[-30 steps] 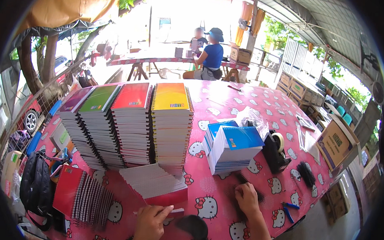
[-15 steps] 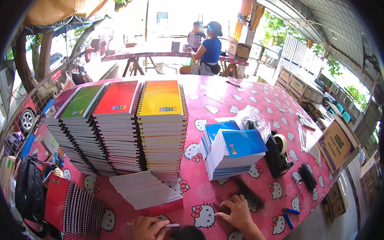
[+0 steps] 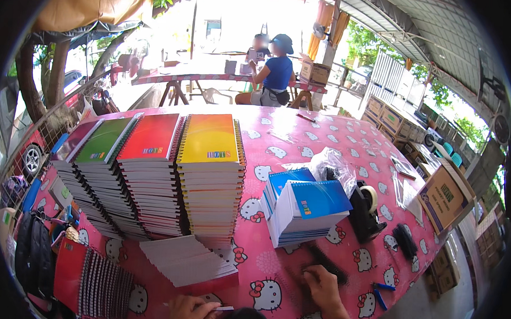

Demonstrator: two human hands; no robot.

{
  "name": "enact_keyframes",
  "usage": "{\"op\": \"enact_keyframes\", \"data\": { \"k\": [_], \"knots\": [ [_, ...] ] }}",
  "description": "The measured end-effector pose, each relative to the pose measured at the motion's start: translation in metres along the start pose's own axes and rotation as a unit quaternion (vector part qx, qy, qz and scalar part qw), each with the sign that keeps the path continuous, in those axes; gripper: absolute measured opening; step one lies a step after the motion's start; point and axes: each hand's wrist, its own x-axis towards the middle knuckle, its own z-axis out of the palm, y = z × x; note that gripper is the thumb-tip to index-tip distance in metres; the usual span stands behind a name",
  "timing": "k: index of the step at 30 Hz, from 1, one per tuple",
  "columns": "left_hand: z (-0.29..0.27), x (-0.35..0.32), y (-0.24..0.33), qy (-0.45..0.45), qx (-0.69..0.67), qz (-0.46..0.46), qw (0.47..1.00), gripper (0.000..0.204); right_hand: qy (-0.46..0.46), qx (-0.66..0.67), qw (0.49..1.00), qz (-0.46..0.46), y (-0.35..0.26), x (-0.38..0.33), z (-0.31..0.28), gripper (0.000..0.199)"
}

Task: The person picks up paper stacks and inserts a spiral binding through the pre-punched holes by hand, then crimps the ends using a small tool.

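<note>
At the lower edge, my left hand [image 3: 193,310] is closed on a thin stack of paper [image 3: 224,308], of which only a white edge shows. My right hand [image 3: 321,286] is at the near end of a heap of black spiral binding coils [image 3: 329,264], fingers curled together; what they pinch is hidden. Just beyond my left hand lies a slanted row of unbound white paper blocks [image 3: 187,261] with a red cover [image 3: 214,284] at its near side. A pile of red spiral notebooks [image 3: 70,271] lies to the left.
Tall stacks of yellow [image 3: 208,138], red [image 3: 149,134], green [image 3: 107,140] and purple notebooks stand at the back left. Blue notebooks [image 3: 316,198], a tape dispenser [image 3: 366,214], more black coils [image 3: 404,241] and blue-handled pliers [image 3: 383,294] are on the right. Two people work at a far table.
My right hand's fingers have gone from spread over the coils to curled together. The view has shifted slightly. My left hand still grips the thin stack of paper.
</note>
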Motion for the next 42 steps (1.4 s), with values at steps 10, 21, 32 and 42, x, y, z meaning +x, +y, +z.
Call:
{"op": "enact_keyframes", "data": {
  "k": [10, 21, 32, 42],
  "knots": [
    [-0.001, -0.002, -0.028, -0.004, 0.023, -0.016, 1.0, 0.013, -0.129, 0.266, 0.934, 0.199, -0.02, 0.015, -0.017, 0.025],
    [-0.008, -0.003, -0.024, -0.009, 0.031, -0.001, 0.999, 0.021, -0.139, 0.478, 0.842, 0.21, 0.009, 0.014, -0.021, 0.02],
    [0.0, 0.0, -0.018, 0.032, 0.059, 0.032, 0.997, 0.018, -0.065, 0.584, 0.8, 0.12, 0.006, 0.023, -0.032, 0.009],
    [0.005, -0.009, -0.038, 0.027, 0.019, 0.081, 0.996, 0.026, -0.023, 0.547, 0.837, -0.022, -0.056, -0.001, -0.068, 0.008]
  ]
}}
